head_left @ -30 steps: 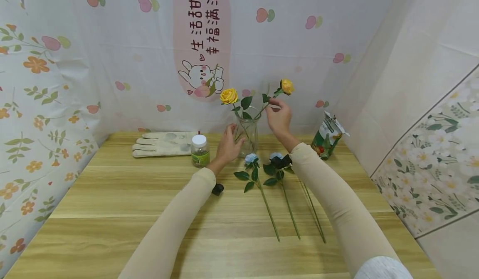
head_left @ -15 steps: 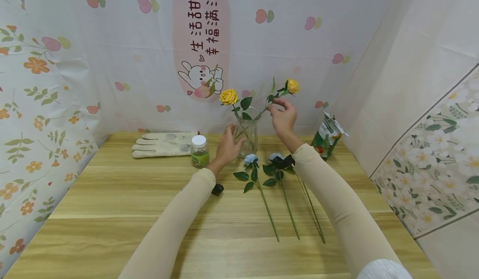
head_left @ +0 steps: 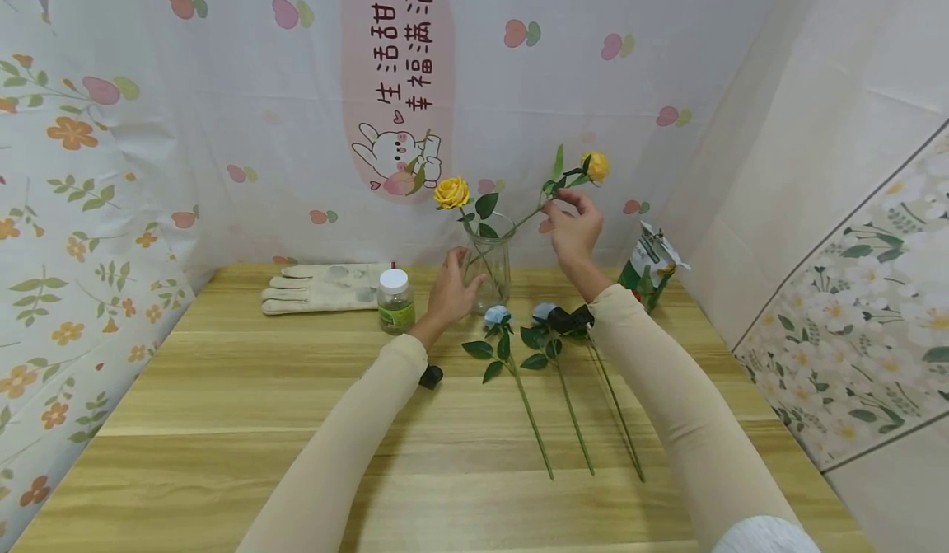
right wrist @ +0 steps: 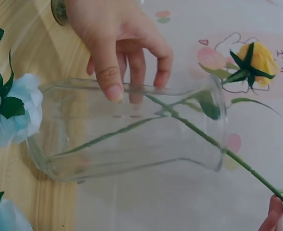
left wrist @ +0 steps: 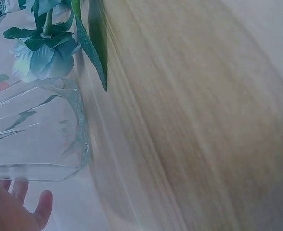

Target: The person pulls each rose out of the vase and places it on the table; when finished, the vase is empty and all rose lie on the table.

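A clear glass vase [head_left: 498, 266] stands at the back of the table. My left hand [head_left: 448, 293] grips its left side, thumb in front and fingers behind, as the right wrist view shows. One yellow rose [head_left: 451, 193] leans left in the vase. Above and right of the rim, my right hand [head_left: 577, 230] pinches the stem of a second yellow rose [head_left: 596, 166], its lower stem [right wrist: 194, 126] inside the glass. In front lie a blue rose [head_left: 497, 317] and another blue rose [head_left: 544, 314]; a third stem [head_left: 615, 405] runs under my right forearm, its head hidden.
Left of the vase stands a white-lidded jar [head_left: 396, 304], with a pale work glove [head_left: 326, 288] behind it. A green and white packet [head_left: 647, 266] stands at the right. A printed cloth [head_left: 296, 149] hangs close behind the table.
My right hand has moved right and slightly up with the pinched rose, whose head now leans further right. My left hand has stayed at the vase.
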`<act>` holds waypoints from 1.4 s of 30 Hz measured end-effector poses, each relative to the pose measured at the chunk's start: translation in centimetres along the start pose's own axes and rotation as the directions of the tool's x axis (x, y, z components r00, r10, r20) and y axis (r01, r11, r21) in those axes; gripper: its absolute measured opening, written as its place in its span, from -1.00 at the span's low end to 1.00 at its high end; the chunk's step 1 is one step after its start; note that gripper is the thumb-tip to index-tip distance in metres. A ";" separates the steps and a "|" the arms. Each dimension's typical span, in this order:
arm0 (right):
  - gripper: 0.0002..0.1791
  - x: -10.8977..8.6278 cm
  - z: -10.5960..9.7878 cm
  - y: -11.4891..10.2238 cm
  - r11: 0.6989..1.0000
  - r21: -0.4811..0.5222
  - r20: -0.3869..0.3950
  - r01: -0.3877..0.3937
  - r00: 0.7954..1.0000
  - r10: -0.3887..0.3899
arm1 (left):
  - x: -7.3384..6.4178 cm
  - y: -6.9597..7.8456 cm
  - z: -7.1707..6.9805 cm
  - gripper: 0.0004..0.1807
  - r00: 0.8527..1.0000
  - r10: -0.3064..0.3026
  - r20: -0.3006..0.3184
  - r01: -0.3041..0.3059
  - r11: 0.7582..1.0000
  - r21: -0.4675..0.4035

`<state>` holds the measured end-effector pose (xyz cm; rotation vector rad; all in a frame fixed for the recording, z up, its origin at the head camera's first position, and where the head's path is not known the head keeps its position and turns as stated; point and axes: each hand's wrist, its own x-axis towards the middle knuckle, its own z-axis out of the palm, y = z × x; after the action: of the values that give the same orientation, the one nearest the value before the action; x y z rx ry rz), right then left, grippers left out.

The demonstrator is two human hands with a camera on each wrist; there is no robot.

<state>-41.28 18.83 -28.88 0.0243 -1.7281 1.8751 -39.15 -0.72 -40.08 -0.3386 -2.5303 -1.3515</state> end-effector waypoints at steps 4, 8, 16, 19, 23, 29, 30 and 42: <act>-0.81 0.2 -0.5 -0.6 1.000 0.004 -0.043 0.020 0.999 -0.019 | 0.0 -0.1 0.0 -0.29 1.000 -0.001 -0.002 0.001 1.000 -0.005; -0.81 0.4 -0.9 -1.2 0.997 0.064 -0.066 0.034 0.997 -0.030 | 0.0 -0.1 0.0 -0.28 1.000 -0.003 -0.005 0.003 1.000 -0.009; -0.79 0.3 -1.7 -3.1 0.977 0.186 -0.059 0.108 0.993 -0.098 | 0.0 0.0 0.1 -0.33 1.000 -0.009 -0.010 0.008 1.000 -0.017; -0.79 0.0 -2.0 -4.0 0.970 0.189 -0.049 0.154 0.988 -0.147 | -0.1 0.0 0.1 -0.34 1.000 -0.010 -0.010 0.009 1.000 -0.013; -0.79 -0.3 -2.4 -5.0 0.962 0.209 -0.044 0.173 0.985 -0.168 | -0.1 0.0 0.0 -0.33 1.000 -0.010 -0.006 0.010 1.000 -0.013; -0.79 -0.6 -2.9 -6.1 0.940 0.239 -0.053 0.243 0.970 -0.237 | 0.1 -0.2 -0.1 -0.30 1.000 -0.003 0.005 0.003 1.000 -0.009; -0.80 -0.7 -3.0 -6.2 0.934 0.240 -0.050 0.265 0.964 -0.261 | 0.1 -0.2 -0.1 -0.30 1.000 -0.003 0.009 0.003 1.000 -0.012; -0.75 -2.7 -4.0 -7.7 0.858 0.189 0.048 0.477 0.869 -0.493 | 0.0 -0.4 -0.3 -0.30 1.000 0.001 0.029 0.000 0.999 -0.051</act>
<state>-34.30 21.29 -23.58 0.5758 -1.4383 1.6465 -39.29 -1.22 -40.22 -0.3712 -2.5220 -1.4229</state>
